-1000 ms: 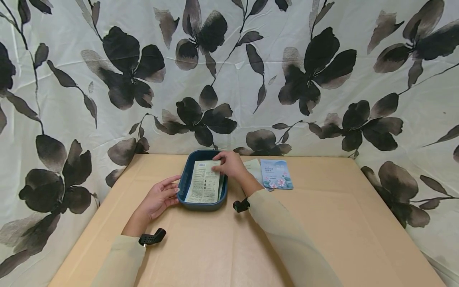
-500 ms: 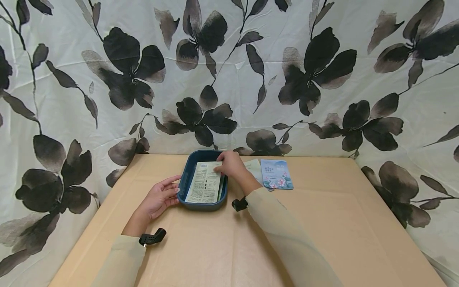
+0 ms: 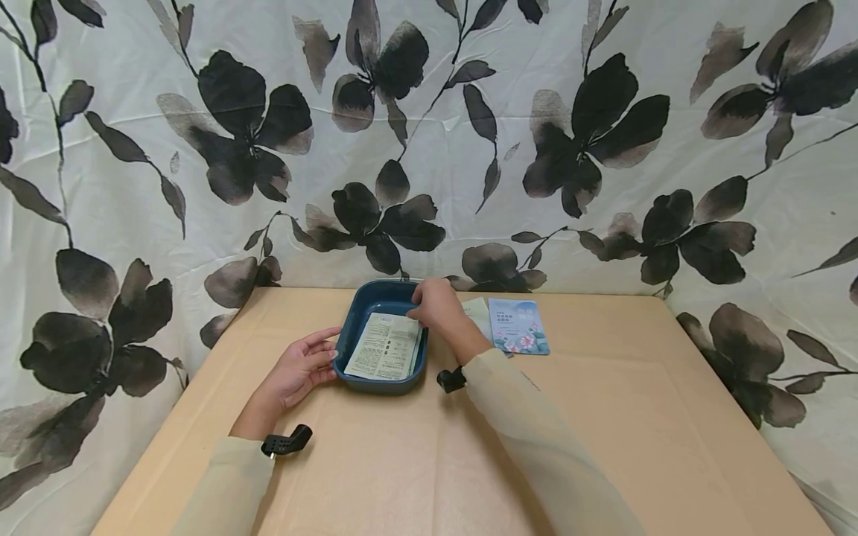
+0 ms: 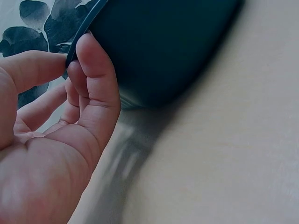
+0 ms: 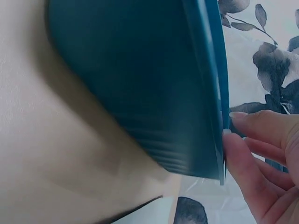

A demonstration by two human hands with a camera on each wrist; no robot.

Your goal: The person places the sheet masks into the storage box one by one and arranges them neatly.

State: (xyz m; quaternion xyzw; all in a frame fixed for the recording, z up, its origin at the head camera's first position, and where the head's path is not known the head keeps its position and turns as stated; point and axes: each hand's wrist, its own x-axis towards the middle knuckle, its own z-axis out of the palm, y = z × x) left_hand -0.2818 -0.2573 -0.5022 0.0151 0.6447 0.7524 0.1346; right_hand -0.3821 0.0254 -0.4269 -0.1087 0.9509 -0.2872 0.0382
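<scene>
A dark blue plastic storage box (image 3: 381, 386) stands at the far middle of the table. Inside it lies a pale, closely printed booklet (image 3: 383, 346), with pale green edges showing beneath its right side. My left hand (image 3: 304, 370) pinches the box's left rim between thumb and fingers; the left wrist view shows this rim (image 4: 83, 32) in the grip. Over the opposite rim is my right hand (image 3: 439, 309), its thumb close to the booklet's upper right corner. In the right wrist view its fingertips (image 5: 238, 151) are at the rim, slightly apart, with no paper visible between them.
To the box's right lies a blue booklet (image 3: 519, 326) with pink flowers on its cover. It partly covers a pale green sheet (image 3: 477, 314), which the right forearm also hides in part. A floral cloth (image 3: 482, 149) hangs behind the brown table (image 3: 637, 417).
The booklet's far end has sunk deeper into the box, leaving more of the inner far wall showing. My right hand has shifted slightly right; my left hand keeps its hold.
</scene>
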